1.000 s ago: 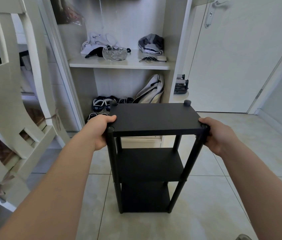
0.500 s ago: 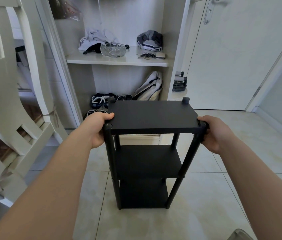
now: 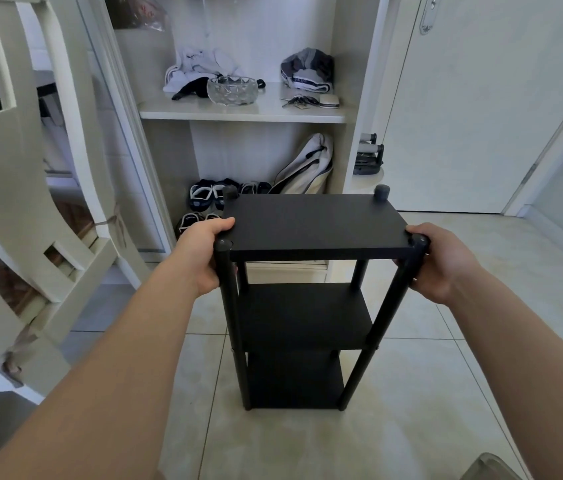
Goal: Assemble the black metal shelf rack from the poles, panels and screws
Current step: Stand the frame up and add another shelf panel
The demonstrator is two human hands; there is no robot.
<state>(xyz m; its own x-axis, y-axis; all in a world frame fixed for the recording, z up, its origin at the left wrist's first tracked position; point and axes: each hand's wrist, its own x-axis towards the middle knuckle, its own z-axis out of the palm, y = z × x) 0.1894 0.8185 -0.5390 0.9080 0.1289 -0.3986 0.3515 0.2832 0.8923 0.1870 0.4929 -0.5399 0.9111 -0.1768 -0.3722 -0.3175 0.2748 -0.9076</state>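
The rack (image 3: 307, 306) is stood upright on the tiled floor (image 3: 446, 393), in front of an open cabinet (image 3: 238, 114). Three panels are carried between four poles.

Grip:
- The left hand (image 3: 202, 256) is closed on the near left corner of the top panel (image 3: 311, 225). The thumb is laid on the panel surface and the fingers are curled under its edge, beside the near left pole (image 3: 226, 299).
- The right hand (image 3: 444, 263) is closed on the near right corner. The thumb is set against the cap of the near right pole (image 3: 396, 292) and the fingers are wrapped round that pole just below the panel.
- Whether the rack is lifted or only steadied cannot be told; its feet are seen at floor level.

Surroundings: a glass bowl (image 3: 232, 90) is placed on the cabinet shelf, shoes (image 3: 204, 197) are stored below, and a white chair (image 3: 13, 188) is tilted at the left.

Change from the earlier frames: both hands are held on the same corners, with the left thumb moved slightly further onto the panel. The rack, cabinet and floor are all displaced upward together in the view, so the rack is unmoved against the floor.
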